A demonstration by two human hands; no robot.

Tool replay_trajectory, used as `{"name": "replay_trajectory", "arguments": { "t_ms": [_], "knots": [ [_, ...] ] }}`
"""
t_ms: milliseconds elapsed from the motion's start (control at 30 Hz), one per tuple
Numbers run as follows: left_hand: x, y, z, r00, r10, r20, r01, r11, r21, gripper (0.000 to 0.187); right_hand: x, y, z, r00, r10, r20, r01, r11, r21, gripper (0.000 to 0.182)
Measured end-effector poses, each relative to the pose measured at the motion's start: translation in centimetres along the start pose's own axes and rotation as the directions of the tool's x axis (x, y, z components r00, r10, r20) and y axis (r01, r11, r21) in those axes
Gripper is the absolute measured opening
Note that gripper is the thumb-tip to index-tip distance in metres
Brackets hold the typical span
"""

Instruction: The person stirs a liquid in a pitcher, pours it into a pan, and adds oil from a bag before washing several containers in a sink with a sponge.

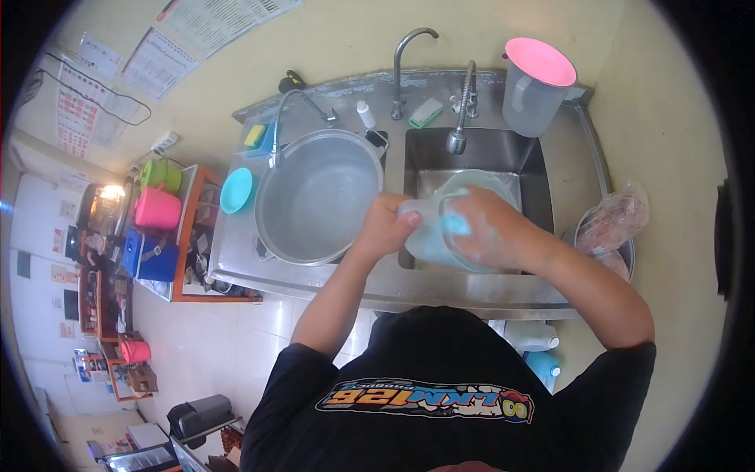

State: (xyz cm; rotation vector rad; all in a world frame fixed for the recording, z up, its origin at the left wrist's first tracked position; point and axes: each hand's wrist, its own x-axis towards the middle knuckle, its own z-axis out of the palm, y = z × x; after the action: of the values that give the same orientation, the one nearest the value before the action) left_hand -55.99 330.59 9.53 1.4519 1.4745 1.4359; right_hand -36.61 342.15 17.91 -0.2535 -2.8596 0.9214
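A translucent plastic pitcher (429, 245) is held tilted over the right sink basin. My left hand (384, 230) is closed around its handle at the left side. My right hand (489, 230) is at the pitcher's other side, whitish with suds, its fingers curled by a light-blue patch (456, 225). I cannot make out whether that patch is a sponge or foam, nor whether the fingers are inside the pitcher or against its wall. Beneath the hands, a pale green round tub (481, 178) sits in the sink (535, 171), partly hidden.
A large metal pot (314, 189) covers the left sink, beside a turquoise bowl (237, 190). Faucets rise behind, one spout (456, 141) hanging near my hands. A pink-lidded pitcher (535, 90) stands at the back right. A plastic bag (617, 216) rests on a pot at the right.
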Motion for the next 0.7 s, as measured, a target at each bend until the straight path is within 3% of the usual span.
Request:
{"name": "replay_trajectory", "arguments": {
  "t_ms": [33, 100, 133, 200, 233, 267, 333, 433, 467, 533, 567, 633, 700],
  "knots": [
    [0.0, -0.2, 0.0, 1.000, -0.023, -0.004, 0.023, 0.999, -0.027, 0.060, -0.1, 0.2, 0.4, 0.977, -0.160, -0.137, 0.155, 0.987, -0.051, 0.018],
    [-0.4, 0.1, 0.2, 0.996, -0.087, -0.004, 0.087, 0.993, -0.083, 0.071, -0.1, 0.9, 0.9, 0.968, -0.234, -0.090, 0.180, 0.900, -0.398, 0.019],
    [-0.7, 0.5, 0.2, 0.995, -0.098, 0.006, 0.099, 0.992, -0.084, 0.066, -0.3, 1.0, 1.2, 0.964, -0.258, -0.056, 0.186, 0.814, -0.550, 0.020],
    [-0.3, 1.9, 0.1, 0.995, -0.100, 0.016, 0.101, 0.992, -0.081, 0.056, -0.7, 0.4, 0.4, 0.988, 0.114, -0.100, -0.152, 0.801, -0.579, 0.020],
    [-0.3, 2.0, 0.2, 0.994, -0.097, -0.043, 0.098, 0.995, 0.028, 0.056, -0.9, 0.1, -0.1, 0.947, 0.296, -0.128, -0.313, 0.748, -0.586, 0.021],
    [-0.2, 1.9, 0.4, 0.991, -0.084, -0.101, 0.098, 0.986, 0.137, 0.056, -0.8, 0.0, -0.5, 0.946, 0.324, 0.005, -0.270, 0.796, -0.542, 0.021],
    [-0.2, 1.6, 0.7, 0.989, -0.022, -0.149, 0.066, 0.954, 0.293, 0.055, -0.8, 0.3, -1.1, 0.899, 0.347, 0.268, -0.214, 0.880, -0.424, 0.021],
    [-1.1, 0.4, 1.0, 0.987, 0.113, -0.114, -0.055, 0.906, 0.420, 0.055, 0.9, 2.8, -0.1, 0.857, 0.258, 0.446, -0.266, 0.963, -0.046, 0.025],
    [-1.5, 0.1, 1.2, 0.982, 0.162, -0.098, -0.101, 0.887, 0.451, 0.055, 1.2, 3.0, 0.9, 0.911, 0.325, 0.252, -0.365, 0.922, 0.132, 0.026],
    [-1.7, 0.4, 1.9, 0.954, 0.298, -0.037, -0.232, 0.810, 0.539, 0.055, 1.7, 3.2, 2.7, 0.850, 0.516, -0.110, -0.400, 0.766, 0.502, 0.029],
    [-1.6, 1.5, 2.8, 0.926, 0.378, 0.015, -0.313, 0.743, 0.591, 0.055, 2.2, 3.4, 3.9, 0.837, 0.525, -0.156, -0.308, 0.686, 0.659, 0.029],
    [-1.4, 2.7, 4.5, 0.853, 0.510, 0.113, -0.470, 0.655, 0.591, 0.056, 2.9, 3.4, 5.6, 0.881, 0.466, -0.076, -0.163, 0.452, 0.877, 0.029],
    [-1.6, 4.7, 6.1, 0.804, 0.563, 0.191, -0.542, 0.562, 0.625, 0.054, 3.0, 4.1, 6.0, 0.921, 0.387, 0.036, -0.134, 0.229, 0.964, 0.030]
  ]
}}
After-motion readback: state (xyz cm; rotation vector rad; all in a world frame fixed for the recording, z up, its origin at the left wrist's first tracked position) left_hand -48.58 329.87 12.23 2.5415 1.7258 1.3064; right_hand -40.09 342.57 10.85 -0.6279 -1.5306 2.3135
